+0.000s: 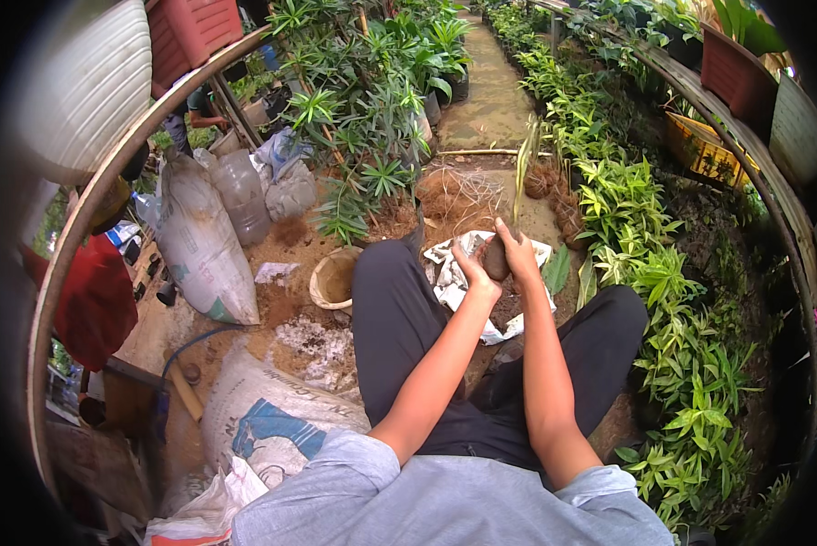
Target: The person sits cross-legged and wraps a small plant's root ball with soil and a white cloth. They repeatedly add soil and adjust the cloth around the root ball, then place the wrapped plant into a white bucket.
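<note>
Between both hands, above a white plastic sack of dark soil (507,310), is a brown, rounded clump of soil or root ball (496,261). My left hand (476,268) cups it from the left and below. My right hand (519,256) presses on its right side, with the thumb and fingers pointing up. A narrow-leaved plant (526,170) rises upright just beyond the right hand; whether it grows from the clump I cannot tell. Brown coconut fibre with pale strands (463,194) lies on the ground past the sack. A loose green leaf (556,269) rests at the sack's right edge.
A round pail (333,278) stands by my left knee. Filled woven sacks (203,235) and a large clear plastic bottle (241,198) are at the left. Leafy potted plants (661,273) line the right side. A concrete path (487,89) runs ahead. Another person's arm (207,121) shows at the upper left.
</note>
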Action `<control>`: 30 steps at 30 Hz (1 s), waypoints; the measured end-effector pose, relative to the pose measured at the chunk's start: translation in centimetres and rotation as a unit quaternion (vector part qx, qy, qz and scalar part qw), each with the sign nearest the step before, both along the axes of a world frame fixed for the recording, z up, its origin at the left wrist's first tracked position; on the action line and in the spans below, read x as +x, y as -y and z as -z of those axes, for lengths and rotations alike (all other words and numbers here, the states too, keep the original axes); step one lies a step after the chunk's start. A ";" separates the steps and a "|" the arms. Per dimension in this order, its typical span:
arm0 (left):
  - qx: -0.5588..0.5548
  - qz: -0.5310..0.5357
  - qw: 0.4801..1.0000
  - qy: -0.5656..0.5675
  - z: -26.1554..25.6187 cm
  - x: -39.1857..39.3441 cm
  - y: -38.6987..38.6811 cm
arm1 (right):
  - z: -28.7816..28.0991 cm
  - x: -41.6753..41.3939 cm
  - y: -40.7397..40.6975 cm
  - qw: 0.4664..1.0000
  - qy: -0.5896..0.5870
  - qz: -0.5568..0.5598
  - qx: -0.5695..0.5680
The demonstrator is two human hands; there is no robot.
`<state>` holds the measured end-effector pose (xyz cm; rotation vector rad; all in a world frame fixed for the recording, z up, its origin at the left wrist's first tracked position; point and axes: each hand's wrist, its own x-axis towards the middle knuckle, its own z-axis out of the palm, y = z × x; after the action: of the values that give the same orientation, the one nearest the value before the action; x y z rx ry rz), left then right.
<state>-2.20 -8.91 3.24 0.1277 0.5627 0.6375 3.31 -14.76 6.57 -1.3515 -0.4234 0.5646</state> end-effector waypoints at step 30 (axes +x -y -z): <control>0.225 0.060 0.963 -0.137 2.5 -3.6 -4.9 | 13.8 9.8 -1.4 0.977 -0.151 0.004 -0.151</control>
<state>-5.77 -4.03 0.70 0.6815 0.6638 0.6242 13.09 -13.39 -7.19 -1.5244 -0.0854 0.8392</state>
